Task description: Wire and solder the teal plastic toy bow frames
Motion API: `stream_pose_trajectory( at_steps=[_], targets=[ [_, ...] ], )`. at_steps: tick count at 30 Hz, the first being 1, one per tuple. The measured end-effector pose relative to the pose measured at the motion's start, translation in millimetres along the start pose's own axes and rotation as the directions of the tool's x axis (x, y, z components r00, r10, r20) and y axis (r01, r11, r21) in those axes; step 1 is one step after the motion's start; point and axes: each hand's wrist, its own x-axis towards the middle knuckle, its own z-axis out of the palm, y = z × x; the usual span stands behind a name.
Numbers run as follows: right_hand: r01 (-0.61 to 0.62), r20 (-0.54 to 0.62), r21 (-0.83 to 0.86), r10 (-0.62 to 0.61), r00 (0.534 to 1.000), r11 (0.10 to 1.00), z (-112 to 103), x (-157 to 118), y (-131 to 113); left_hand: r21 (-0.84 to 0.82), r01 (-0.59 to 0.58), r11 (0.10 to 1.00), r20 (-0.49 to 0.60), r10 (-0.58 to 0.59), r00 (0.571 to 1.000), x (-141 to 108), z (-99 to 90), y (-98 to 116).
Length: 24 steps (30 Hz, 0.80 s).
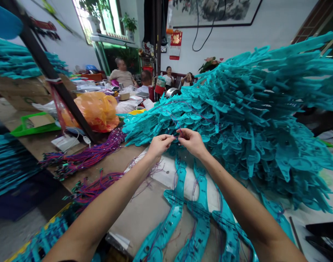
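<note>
My left hand (pixel 161 145) and my right hand (pixel 192 141) are close together above the table, each with fingers pinched. Thin purple-red wires (pixel 181 127) run up from my right fingers over the large pile of teal plastic parts (pixel 232 94). A tiny piece shows at the tips of my left fingers, too small to name. Below my hands lie long curved teal parts (pixel 177 203) in a row, with wires along them. Bundles of purple and red wires (pixel 100 151) rest on the table to the left of my hands.
An orange plastic bag (pixel 94 109), a green tray (pixel 35 123) and a white power strip (pixel 65 142) are at the left, near a slanted dark post (pixel 57 83). Several people sit in the background. More teal parts (pixel 8 163) are stacked at the far left.
</note>
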Motion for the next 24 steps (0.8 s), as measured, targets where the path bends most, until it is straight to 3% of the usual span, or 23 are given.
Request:
stream_pose_trajectory(
  at_steps=[3,7,10,15,18,20,24],
  targets=[
    [0.039,-0.026,-0.15,-0.043,0.999,0.988,4,1,1,-0.019,-0.011,1.0,-0.004,0.011,1.0,-2,2.9,-2],
    [0.015,-0.031,-0.215,-0.022,0.999,0.976,6,0,3,-0.034,-0.05,0.998,-0.052,0.049,0.997,-4,5.8,-1],
    [-0.027,-0.102,-0.298,-0.003,0.995,0.954,1,2,5,-0.083,0.003,0.997,0.046,0.001,0.999,-4,2.6,5],
    [-0.109,-0.331,-0.334,-0.008,0.944,0.936,-27,12,4,0.057,0.12,0.991,0.179,-0.128,0.975,-10,-35.6,19],
    [-0.112,-0.379,-0.42,-0.062,0.923,0.901,-44,17,1,0.07,0.187,0.98,0.263,-0.199,0.944,-16,-69.3,29],
    [-0.113,-0.365,-0.408,-0.048,0.93,0.906,-48,18,1,0.055,0.181,0.982,0.228,-0.189,0.955,-19,-83.8,34],
    [-0.161,-0.309,-0.202,0.093,0.946,0.966,-35,16,0,0.016,0.118,0.993,0.145,-0.119,0.982,-17,-78.7,41]
  ],
)
